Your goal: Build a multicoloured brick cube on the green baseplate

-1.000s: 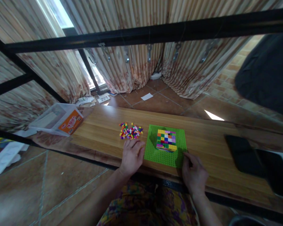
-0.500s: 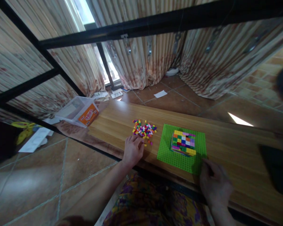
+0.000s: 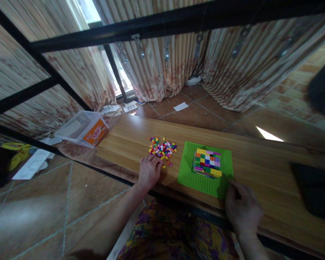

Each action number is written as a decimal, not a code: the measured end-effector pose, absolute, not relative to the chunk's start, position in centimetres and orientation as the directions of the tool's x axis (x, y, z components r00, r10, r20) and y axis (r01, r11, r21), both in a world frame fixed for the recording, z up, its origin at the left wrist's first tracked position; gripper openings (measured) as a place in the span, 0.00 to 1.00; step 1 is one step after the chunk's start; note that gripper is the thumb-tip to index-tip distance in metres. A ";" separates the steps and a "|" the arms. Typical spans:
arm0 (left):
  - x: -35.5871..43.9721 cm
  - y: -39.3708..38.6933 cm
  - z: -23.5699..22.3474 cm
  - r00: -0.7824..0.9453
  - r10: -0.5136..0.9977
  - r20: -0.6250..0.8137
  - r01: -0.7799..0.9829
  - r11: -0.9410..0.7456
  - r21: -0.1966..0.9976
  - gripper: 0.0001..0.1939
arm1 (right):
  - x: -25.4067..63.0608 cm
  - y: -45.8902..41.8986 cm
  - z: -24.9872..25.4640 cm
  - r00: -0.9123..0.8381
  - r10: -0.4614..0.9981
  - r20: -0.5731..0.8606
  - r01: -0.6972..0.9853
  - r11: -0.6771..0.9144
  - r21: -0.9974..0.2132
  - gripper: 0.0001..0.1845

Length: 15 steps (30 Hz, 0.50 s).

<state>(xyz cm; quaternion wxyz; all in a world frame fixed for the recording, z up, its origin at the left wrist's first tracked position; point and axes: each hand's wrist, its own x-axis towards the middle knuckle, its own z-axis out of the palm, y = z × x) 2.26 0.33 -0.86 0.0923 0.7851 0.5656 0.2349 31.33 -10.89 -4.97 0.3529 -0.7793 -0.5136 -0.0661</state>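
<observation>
A loose pile of small coloured toy bricks point(image 3: 164, 147) lies on the wooden tabletop point(image 3: 130, 137). My left hand point(image 3: 149, 172) rests at the pile's near edge with its fingers curled down; whatever is under the fingertips is hidden. To the right lies a green studded baseplate point(image 3: 185, 168), bearing a block of stacked multicoloured bricks point(image 3: 207, 162) with a patterned top. At the near right corner of the baseplate is my right hand point(image 3: 244, 206), thumb and forefinger pinched together on its edge.
A clear plastic box point(image 3: 82, 128) with an orange label stands at the table's left end. On the right lies a dark flat object point(image 3: 312, 189). A black metal bar point(image 3: 157, 30) crosses beyond the table, before striped curtains point(image 3: 157, 72).
The view has turned left. My left hand has shifted toward the pile, and a few bricks now lie apart on its near side. My right hand stays by the baseplate corner.
</observation>
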 end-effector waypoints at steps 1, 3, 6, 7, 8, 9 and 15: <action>2.4 0.3 -0.5 0.257 0.928 0.270 0.834 -0.354 0.422 0.07 | 31.3 -10.9 -5.0 0.466 0.757 0.458 0.844 -0.225 -0.487 0.18; 2.9 0.3 0.3 0.287 0.916 0.280 0.789 -0.392 0.473 0.07 | 31.2 -10.8 -5.0 0.469 0.759 0.452 0.838 -0.220 -0.500 0.18; 4.6 -0.2 1.8 0.371 0.882 0.290 0.688 -0.471 0.553 0.07 | 31.1 -10.7 -5.0 0.471 0.755 0.456 0.836 -0.217 -0.504 0.18; 5.3 -0.4 2.2 0.404 0.867 0.292 0.657 -0.497 0.567 0.07 | 31.1 -10.7 -5.0 0.469 0.755 0.459 0.836 -0.213 -0.505 0.18; 6.2 -0.7 2.6 0.434 0.851 0.296 0.624 -0.521 0.582 0.07 | 31.1 -10.7 -5.0 0.467 0.754 0.462 0.837 -0.207 -0.507 0.17; 7.0 -0.9 2.9 0.464 0.833 0.301 0.596 -0.545 0.590 0.07 | 31.1 -10.7 -5.0 0.464 0.755 0.464 0.837 -0.201 -0.509 0.17; 10.9 -1.5 3.5 0.546 0.769 0.332 0.516 -0.621 0.590 0.07 | 31.1 -10.6 -5.1 0.448 0.753 0.482 0.836 -0.163 -0.523 0.16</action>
